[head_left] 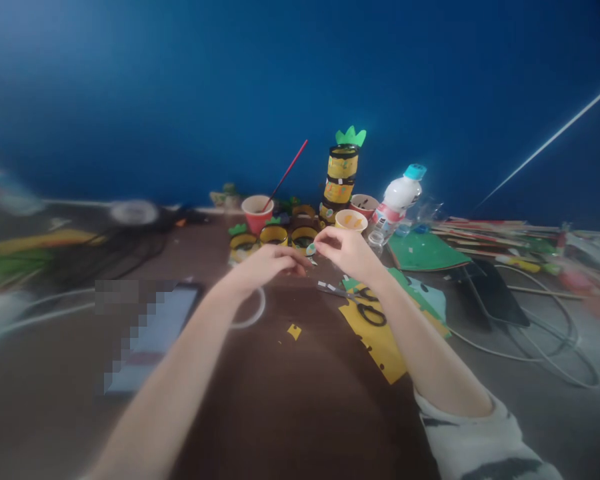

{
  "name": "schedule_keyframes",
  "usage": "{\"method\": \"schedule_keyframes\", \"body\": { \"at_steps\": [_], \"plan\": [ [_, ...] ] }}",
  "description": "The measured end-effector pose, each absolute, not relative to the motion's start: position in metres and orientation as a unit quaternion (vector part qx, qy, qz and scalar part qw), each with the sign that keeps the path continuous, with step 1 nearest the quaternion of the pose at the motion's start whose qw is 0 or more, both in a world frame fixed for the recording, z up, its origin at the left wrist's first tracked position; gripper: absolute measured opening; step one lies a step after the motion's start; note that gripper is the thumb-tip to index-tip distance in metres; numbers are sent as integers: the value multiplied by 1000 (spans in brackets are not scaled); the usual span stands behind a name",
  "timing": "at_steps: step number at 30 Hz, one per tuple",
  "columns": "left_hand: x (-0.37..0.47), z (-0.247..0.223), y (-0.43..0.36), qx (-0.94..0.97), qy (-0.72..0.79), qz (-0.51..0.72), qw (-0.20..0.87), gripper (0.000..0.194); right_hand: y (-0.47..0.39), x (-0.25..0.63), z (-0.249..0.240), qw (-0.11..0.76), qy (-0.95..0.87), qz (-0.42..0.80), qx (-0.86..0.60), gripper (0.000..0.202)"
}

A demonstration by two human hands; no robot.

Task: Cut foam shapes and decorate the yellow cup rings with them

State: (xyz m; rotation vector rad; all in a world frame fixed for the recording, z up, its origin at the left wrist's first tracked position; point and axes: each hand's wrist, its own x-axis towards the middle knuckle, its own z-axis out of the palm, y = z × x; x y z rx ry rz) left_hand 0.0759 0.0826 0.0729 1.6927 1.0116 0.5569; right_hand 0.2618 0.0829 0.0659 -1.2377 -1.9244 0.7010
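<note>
Yellow-and-black ring (297,241) at table centre, just beyond the fingertips; the right hand (344,252) pinches a small pale disc (311,249) beside it, while the left hand (280,259) is loosely curled, its contents impossible to tell. A decorated stack (338,193) stands behind, topped by a green crown (351,137); the unattached disc suggests unfinished decoration. Print on the bottle's label (386,215) is illegible.

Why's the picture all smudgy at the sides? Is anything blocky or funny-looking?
Head view: the green thing at far left is smeared, while the scissors look clearer; head view: blocky squares cover part of the grey screen; head view: the blue wall glows paler at upper left.
</note>
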Motion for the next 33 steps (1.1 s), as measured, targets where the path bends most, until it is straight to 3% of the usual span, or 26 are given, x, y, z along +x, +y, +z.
{"method": "schedule_keyframes", "body": {
  "at_steps": [7, 14, 20, 27, 33],
  "plan": [
    [72, 60, 93, 746, 497, 296, 330, 27, 93, 270, 56, 303, -812, 169, -469, 10],
    [86, 39, 94, 771, 504, 300, 248, 22, 100, 266, 46, 259, -848, 144, -440, 2],
    [87, 42, 105, 791, 486, 327, 173, 41, 111, 267, 30, 254, -838, 1, -482, 5],
    [90, 63, 139, 852, 470, 183, 139, 44, 116, 264, 16, 267, -819, -25, -508, 10],
    [102, 62, 157, 889, 443, 110, 45, 40, 115, 260, 9, 289, -813, -49, -502, 9]
  ]
}}
